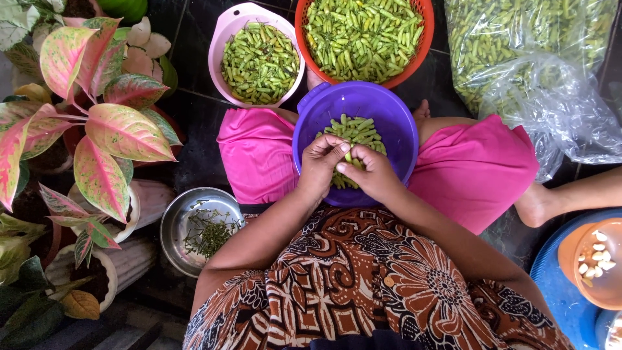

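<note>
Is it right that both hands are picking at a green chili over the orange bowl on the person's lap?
Not quite. The bowl on the lap is purple, not orange; the orange basket sits farther away on the floor. The head view shows the left hand and right hand together pinching a green chili over it.

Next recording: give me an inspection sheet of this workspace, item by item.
Surface: dark tiled floor; purple bowl on the lap.
Job's things: green chillies in the purple bowl; one pinched between both hands.
Clutter: pink colander, orange basket, plastic bag, steel bowl of stems.
Grippers: left hand and right hand meet over the bowl.
Cables: nothing seen.
Surroundings: potted plants, another person's foot.
</note>
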